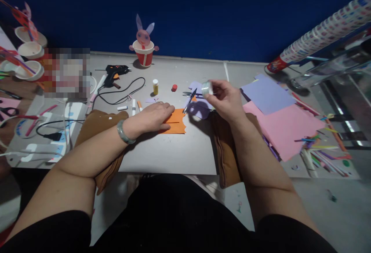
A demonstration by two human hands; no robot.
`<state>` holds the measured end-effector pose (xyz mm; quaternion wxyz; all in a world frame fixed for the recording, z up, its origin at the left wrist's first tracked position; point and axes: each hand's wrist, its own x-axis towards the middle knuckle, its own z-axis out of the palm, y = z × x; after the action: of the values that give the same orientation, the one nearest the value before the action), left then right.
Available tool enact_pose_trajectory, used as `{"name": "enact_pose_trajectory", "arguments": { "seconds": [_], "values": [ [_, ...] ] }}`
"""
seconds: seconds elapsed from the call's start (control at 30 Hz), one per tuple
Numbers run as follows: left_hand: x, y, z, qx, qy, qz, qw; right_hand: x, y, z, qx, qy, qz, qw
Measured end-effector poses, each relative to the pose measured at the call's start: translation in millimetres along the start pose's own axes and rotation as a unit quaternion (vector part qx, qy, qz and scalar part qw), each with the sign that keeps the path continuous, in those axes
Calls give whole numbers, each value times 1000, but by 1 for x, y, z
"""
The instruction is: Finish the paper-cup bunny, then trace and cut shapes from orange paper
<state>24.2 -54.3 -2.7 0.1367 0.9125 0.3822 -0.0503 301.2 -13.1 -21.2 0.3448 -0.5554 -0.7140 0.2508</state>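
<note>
My left hand (155, 117) lies flat with fingers stretched over a piece of orange paper (180, 126). The paper has a scalloped right edge and a dark line across it. Above the table, my right hand (225, 97) pinches what looks like a small roll of clear tape (206, 89). Beneath and beside that hand are purple paper (201, 110), a black pen (190, 100) and scissors (187, 94), partly overlapping. A glue stick (155, 87) stands uncapped-looking near a red cap (174, 88). Markers (133, 106) lie by my left hand.
A glue gun (114, 76) with a looping cord lies behind left, near a power strip (68, 123). A rabbit-faced paper cup (144, 53) stands at the back. Pink paper (278, 123) and stacked cups (319, 32) are on the right. Brown cushions (95, 127) support my forearms.
</note>
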Motion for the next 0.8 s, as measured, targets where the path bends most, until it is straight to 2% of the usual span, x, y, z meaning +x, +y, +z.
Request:
{"name": "enact_pose_trajectory", "arguments": {
  "seconds": [0.07,0.13,0.2,0.3,0.5,0.63,0.7,0.8],
  "values": [
    [0,4,-4,11,-10,0,1000,-5,-9,10,98,-111,9,989],
    [-1,6,-3,30,-8,-7,1000,-10,-16,17,139,-187,13,972],
    [0,7,0,40,3,-10,999,-12,-19,22,134,-236,10,962],
    [0,5,6,42,17,-6,999,-13,-20,24,74,-283,-2,956],
    [2,2,4,35,10,-49,998,-8,-16,18,-58,-257,-18,964],
    [5,-1,2,21,34,-102,994,-9,-18,11,-140,-220,-7,965],
    [8,-3,2,5,46,-119,992,-12,-22,9,-134,-187,-11,973],
    [13,-5,4,-32,45,-129,990,-19,-30,11,-30,-177,-45,983]
  ]
}}
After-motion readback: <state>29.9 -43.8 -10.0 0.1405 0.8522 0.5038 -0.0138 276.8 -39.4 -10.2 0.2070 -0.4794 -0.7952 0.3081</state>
